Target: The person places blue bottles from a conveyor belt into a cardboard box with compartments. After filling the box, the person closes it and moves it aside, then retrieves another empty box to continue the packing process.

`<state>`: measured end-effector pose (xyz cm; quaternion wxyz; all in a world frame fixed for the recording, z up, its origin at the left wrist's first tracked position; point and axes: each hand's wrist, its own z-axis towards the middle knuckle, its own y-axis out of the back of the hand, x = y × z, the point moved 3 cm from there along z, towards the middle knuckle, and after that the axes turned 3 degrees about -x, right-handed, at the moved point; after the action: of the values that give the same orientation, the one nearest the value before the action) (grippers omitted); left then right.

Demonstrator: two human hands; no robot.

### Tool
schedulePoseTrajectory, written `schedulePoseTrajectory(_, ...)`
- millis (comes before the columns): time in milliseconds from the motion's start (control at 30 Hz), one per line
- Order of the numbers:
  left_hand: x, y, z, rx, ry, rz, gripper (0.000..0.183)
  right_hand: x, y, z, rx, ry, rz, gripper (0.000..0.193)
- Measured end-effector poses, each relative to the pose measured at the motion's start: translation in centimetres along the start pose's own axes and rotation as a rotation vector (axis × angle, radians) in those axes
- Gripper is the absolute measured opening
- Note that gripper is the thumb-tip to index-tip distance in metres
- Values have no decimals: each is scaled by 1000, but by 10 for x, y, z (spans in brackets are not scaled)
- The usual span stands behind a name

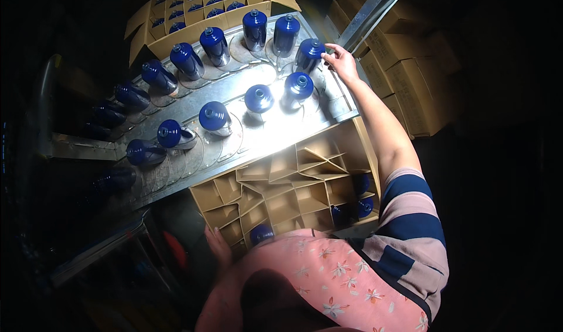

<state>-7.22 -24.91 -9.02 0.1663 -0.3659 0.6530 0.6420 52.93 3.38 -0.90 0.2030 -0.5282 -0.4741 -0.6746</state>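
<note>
My right hand (342, 64) reaches to the far right end of a metal table (234, 80). Its thumb and fingers curve against the upper right side of a glossy blue bottle (309, 53) with a narrow neck. Nearby stand another blue bottle (286, 35) and a blue bottle lit brightly from above (299, 86). Low in the view, my left hand (219, 247) rests by the left side of an open divided carton (281, 200), fingers stretched out and partly in shadow. A blue bottle (261, 233) sits in a cell close to that hand.
Several blue bottles (214, 116) stand upright in two rows on round discs along the table. Behind the table, another divided carton (199, 24) holds many blue bottles. Stacked brown cartons (410, 80) are at the right. A metal post (372, 15) rises beside my right hand.
</note>
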Motion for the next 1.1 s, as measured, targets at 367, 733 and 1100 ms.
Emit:
schedulePoseTrajectory(367, 17, -8, -12, 54, -77, -132, 36, -121, 121, -291, 290, -430, -329, 35)
schedulePoseTrajectory(733, 35, 24, -36, 22, -31, -102, 40, -68, 121, -429, 171, -274, -821, 41)
schedulePoseTrajectory(1100, -39, 69, 74, -55, -244, -688, 43, -67, 113, -448, 27, -313, -625, 40)
